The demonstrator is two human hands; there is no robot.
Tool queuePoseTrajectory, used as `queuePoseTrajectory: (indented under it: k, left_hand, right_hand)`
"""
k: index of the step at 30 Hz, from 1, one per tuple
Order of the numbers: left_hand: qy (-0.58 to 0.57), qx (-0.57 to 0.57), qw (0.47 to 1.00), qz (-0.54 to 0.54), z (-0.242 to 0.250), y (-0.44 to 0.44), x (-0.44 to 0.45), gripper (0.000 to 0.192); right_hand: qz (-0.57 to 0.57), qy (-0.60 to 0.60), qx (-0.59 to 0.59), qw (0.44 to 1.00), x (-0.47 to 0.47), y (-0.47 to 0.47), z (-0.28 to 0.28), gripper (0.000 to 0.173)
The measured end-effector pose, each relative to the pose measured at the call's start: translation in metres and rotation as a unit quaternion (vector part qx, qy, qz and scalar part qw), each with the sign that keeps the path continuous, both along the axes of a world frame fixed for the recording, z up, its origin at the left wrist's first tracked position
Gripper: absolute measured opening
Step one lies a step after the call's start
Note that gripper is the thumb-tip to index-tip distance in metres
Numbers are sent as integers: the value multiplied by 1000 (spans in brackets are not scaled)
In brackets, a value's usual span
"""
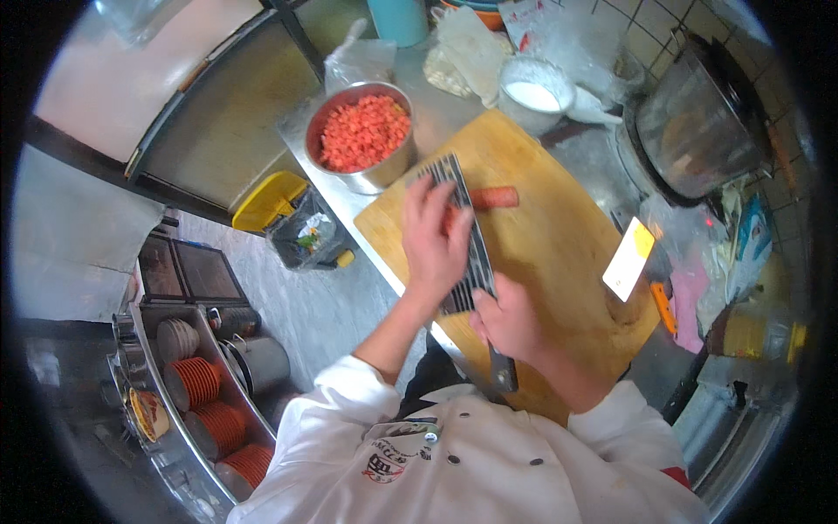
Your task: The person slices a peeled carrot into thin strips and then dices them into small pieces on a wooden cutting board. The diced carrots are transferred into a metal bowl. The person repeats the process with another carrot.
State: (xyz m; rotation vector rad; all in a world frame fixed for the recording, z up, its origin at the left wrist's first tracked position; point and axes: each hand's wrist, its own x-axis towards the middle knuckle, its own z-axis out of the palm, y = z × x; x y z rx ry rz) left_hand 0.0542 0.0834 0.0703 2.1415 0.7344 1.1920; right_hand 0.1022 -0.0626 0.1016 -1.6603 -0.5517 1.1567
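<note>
My left hand [435,242] curls over an orange-red carrot piece [450,219] beside a wide kitchen knife. The knife's blade [476,255] shows dark and light stripes. My right hand [507,318] grips the knife where the blade meets the black handle [503,372], the thumb on the blade. Past the blade lies a cylindrical carrot piece [496,197]. Both hands are above a wooden cutting board [556,229]. A steel bowl [366,180] full of diced orange-red pieces [363,133] stands at the board's upper left corner.
A bright flat rectangular thing [629,259] lies on the board's right side, near an orange handle [663,308]. A white-filled container [537,95] and a large pot [700,124] stand behind. Left of the counter are a lined bin [304,239] and a rack with stacked red dishes [219,426].
</note>
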Motion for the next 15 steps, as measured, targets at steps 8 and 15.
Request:
queuePoseTrajectory:
  k: [8, 15]
  left_hand:
    - [36, 63, 997, 27, 30, 186, 18, 18]
    - [256, 150, 920, -258, 6, 257, -5, 21]
  right_hand:
    - [-67, 81, 57, 993, 13, 87, 49, 9]
    - [-147, 0, -71, 987, 32, 16, 50, 11]
